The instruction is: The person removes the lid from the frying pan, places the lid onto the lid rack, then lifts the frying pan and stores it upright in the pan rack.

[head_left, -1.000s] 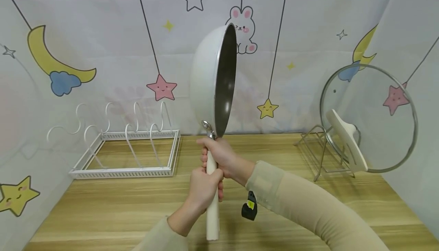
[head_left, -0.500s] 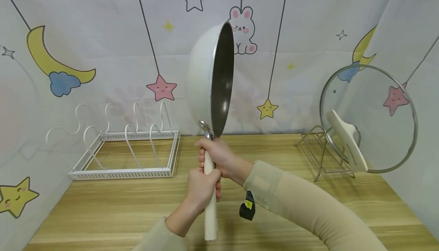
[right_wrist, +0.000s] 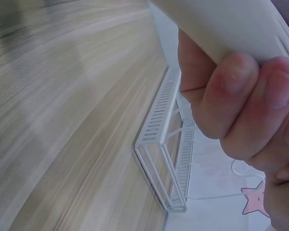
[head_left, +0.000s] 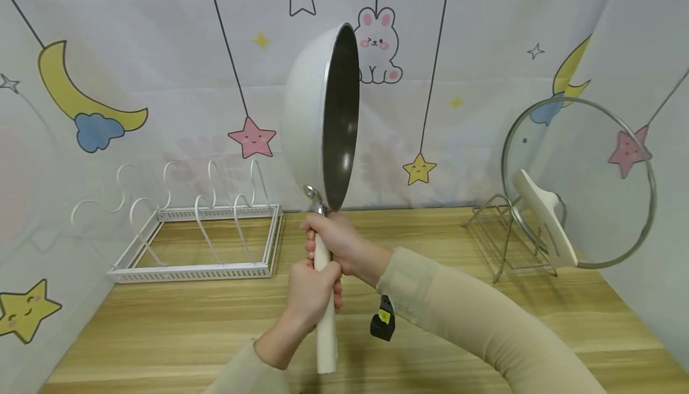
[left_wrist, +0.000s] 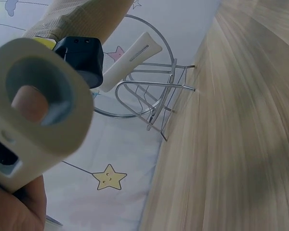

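Observation:
A white frying pan (head_left: 304, 113) with a deep bowl and dark inside is held up on edge above the table, its open side turned right. My right hand (head_left: 344, 243) grips the cream handle just below the metal joint. Directly below it, my left hand (head_left: 311, 291) grips the same handle (head_left: 326, 340), whose lower end sticks out beneath. In the left wrist view the handle's hollow end (left_wrist: 67, 130) looms close, partly covering my left hand (left_wrist: 19, 209). The right wrist view shows the curled fingers (right_wrist: 226, 96) of my right hand around the handle (right_wrist: 226, 24).
A white rack (head_left: 194, 271) with wavy wire dividers stands on the wooden table (head_left: 430, 346) at the left. At the right, a small wire stand (head_left: 503, 250) holds a large glass lid (head_left: 608, 214) upright with a cream handle. A patterned cloth (head_left: 473, 143) hangs behind.
Both hands have shifted slightly left with the pan, and its top edge now sits a little higher in the head view. The rack and lid stand have stayed in place.

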Motion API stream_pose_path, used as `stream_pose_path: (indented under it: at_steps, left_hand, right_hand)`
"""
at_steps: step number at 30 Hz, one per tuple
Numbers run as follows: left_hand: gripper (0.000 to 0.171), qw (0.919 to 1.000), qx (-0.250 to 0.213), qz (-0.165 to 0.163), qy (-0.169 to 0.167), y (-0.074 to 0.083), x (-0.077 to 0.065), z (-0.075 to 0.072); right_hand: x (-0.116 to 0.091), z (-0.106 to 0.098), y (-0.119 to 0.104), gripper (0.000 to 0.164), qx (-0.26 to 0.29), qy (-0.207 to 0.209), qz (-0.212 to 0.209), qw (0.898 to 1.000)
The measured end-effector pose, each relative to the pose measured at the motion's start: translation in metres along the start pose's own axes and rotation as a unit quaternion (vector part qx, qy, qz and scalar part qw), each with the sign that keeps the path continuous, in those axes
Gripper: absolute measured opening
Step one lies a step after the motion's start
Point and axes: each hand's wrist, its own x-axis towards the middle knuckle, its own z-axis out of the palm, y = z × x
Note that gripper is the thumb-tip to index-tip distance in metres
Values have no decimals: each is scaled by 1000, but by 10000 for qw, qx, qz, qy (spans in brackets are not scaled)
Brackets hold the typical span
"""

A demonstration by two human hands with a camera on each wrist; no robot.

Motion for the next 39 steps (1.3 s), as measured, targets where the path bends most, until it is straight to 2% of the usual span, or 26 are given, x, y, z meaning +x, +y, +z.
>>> stream_pose_path:
  at_steps: [25,39]
  left_hand:
    - [22,9999,-74,-21,79,1,0,-5]
    - [24,9998,-21,-56,168,2,-1,-7]
  right_hand:
    - [2,5,-1,34,-158,-207,-14,9997]
    - [2,10,-2,33,-70,-157,-13,9999]
